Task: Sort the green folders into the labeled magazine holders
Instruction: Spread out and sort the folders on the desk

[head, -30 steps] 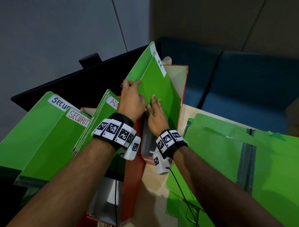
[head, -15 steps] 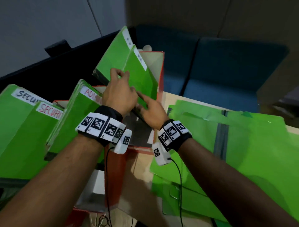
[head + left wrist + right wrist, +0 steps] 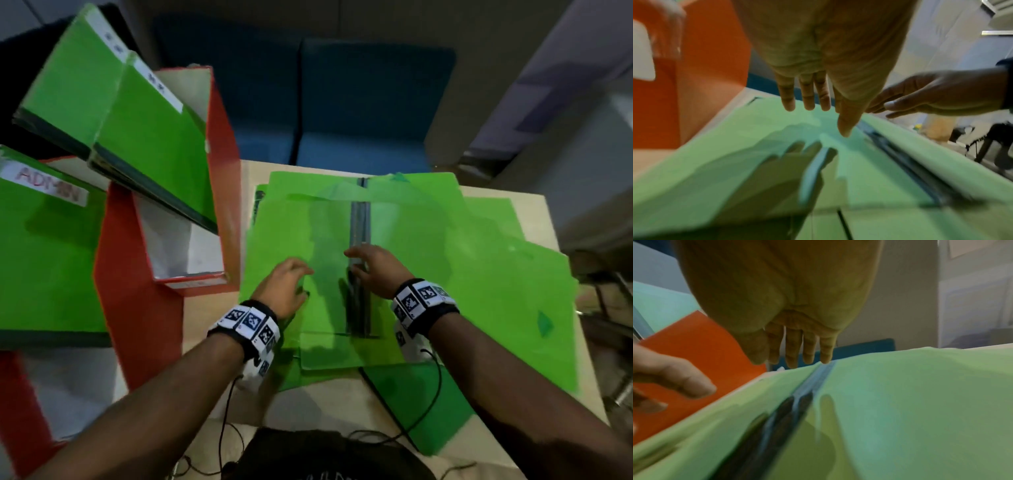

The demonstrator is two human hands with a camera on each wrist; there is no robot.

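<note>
A loose pile of green folders (image 3: pixel 445 260) covers the table on the right; the top one lies spread with a dark spine strip (image 3: pixel 359 233) up its middle. My left hand (image 3: pixel 286 284) hovers just left of that strip, fingers straight, holding nothing. My right hand (image 3: pixel 373 270) hovers over the strip, fingers spread and empty. In the wrist views my left hand (image 3: pixel 818 100) and right hand (image 3: pixel 797 353) float a little above the green sheet (image 3: pixel 756 162). On the left, red magazine holders (image 3: pixel 222 178) hold labeled green folders (image 3: pixel 150 137), one marked ADMIN (image 3: pixel 51 185).
The wooden table (image 3: pixel 342 404) shows bare near its front edge, with thin black cables (image 3: pixel 431 394) trailing across it. A blue sofa (image 3: pixel 342 113) stands behind the table. The red holders crowd the left side.
Both hands have left the folders standing in the red holder and moved right and down over the pile on the table. The view has swung down toward the table.
</note>
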